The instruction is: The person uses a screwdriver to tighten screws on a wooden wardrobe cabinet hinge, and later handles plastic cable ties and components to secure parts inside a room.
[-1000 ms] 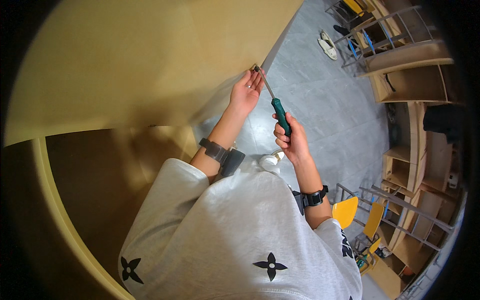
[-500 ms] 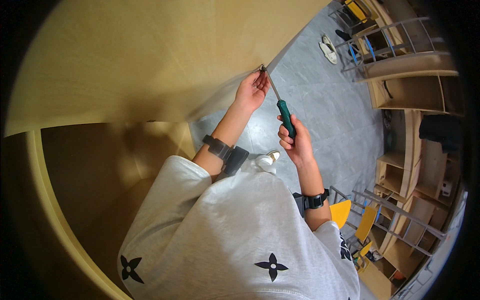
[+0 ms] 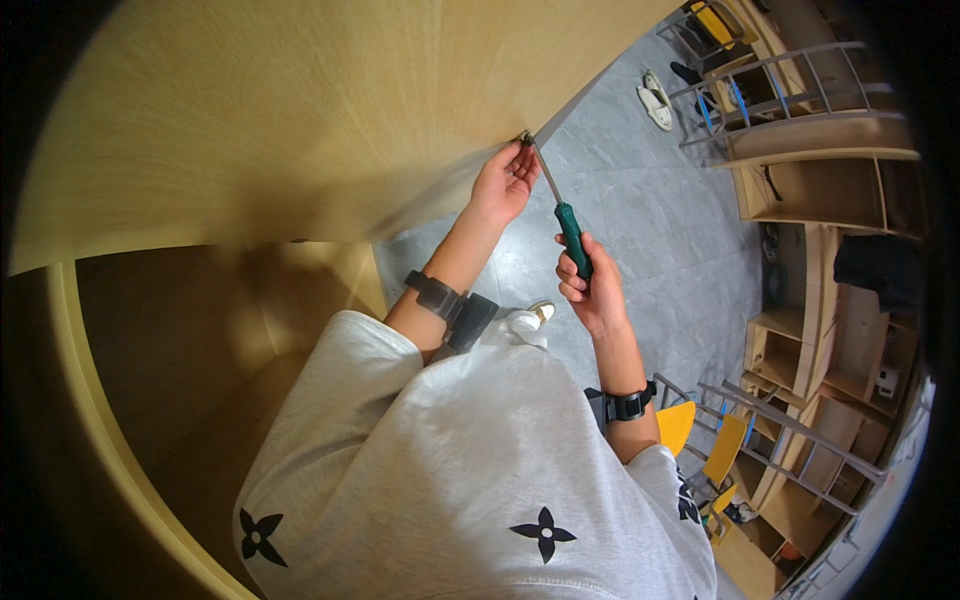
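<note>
A screwdriver (image 3: pixel 571 240) with a green handle and a long metal shaft slants up and left from my right hand (image 3: pixel 598 290), whose fingers wrap round the handle. Its tip meets a small dark metal fitting (image 3: pixel 526 138) at the edge of a large pale wooden panel (image 3: pixel 330 110). My left hand (image 3: pixel 503 188) is just below the fitting, palm partly turned up. Its thumb and fingertips close in on the fitting beside the tip. What exactly they pinch is too small to make out.
An open wooden cabinet (image 3: pixel 170 330) lies at the left, below the panel. Grey floor tiles (image 3: pixel 650 230) spread to the right. Beyond are white shoes (image 3: pixel 654 101), yellow chairs (image 3: pixel 725 447), metal ladders (image 3: pixel 790 435) and wooden shelving (image 3: pixel 815 190).
The whole view has shifted very slightly. Both hands and the screwdriver keep almost the same place, with the tip still at the fitting.
</note>
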A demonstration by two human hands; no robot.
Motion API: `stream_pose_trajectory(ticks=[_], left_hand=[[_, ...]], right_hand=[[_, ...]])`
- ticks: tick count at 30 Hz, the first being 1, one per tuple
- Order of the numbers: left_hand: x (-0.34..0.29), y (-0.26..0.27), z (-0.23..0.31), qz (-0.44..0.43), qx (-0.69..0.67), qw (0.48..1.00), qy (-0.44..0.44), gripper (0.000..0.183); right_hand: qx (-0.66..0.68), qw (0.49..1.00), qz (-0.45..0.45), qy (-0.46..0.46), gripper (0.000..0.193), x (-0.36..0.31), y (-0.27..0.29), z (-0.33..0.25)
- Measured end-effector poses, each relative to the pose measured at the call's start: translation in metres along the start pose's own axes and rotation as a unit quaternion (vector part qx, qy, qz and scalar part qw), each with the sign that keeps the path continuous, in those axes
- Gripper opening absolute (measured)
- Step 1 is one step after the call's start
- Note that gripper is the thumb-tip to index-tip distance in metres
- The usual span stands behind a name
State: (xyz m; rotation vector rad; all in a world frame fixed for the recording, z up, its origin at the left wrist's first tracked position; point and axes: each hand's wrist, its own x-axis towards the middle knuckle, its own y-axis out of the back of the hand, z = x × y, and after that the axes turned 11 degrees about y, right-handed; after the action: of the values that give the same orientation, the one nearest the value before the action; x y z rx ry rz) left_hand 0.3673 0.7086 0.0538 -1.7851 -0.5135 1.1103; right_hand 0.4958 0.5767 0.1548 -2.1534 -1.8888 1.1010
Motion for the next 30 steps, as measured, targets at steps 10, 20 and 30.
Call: stream_pose_trajectory(ticks=[10,20,30], left_hand=[[0.003,0.005,-0.006,-0.036,-0.023,0.999,-0.022,0.012],[0.008,0.006,-0.007,-0.045,0.028,0.997,-0.051,0.014],[0.010,0.005,0.000,-0.032,0.026,0.998,-0.056,0.014]], right_hand=[[-0.060,0.995,0.036,0.064,0.025,0.000,-0.003,0.001],[-0.125,0.984,0.044,0.118,0.030,0.003,0.009,0.005],[0.065,0.997,-0.030,-0.023,0.047,0.001,0.016,0.007]])
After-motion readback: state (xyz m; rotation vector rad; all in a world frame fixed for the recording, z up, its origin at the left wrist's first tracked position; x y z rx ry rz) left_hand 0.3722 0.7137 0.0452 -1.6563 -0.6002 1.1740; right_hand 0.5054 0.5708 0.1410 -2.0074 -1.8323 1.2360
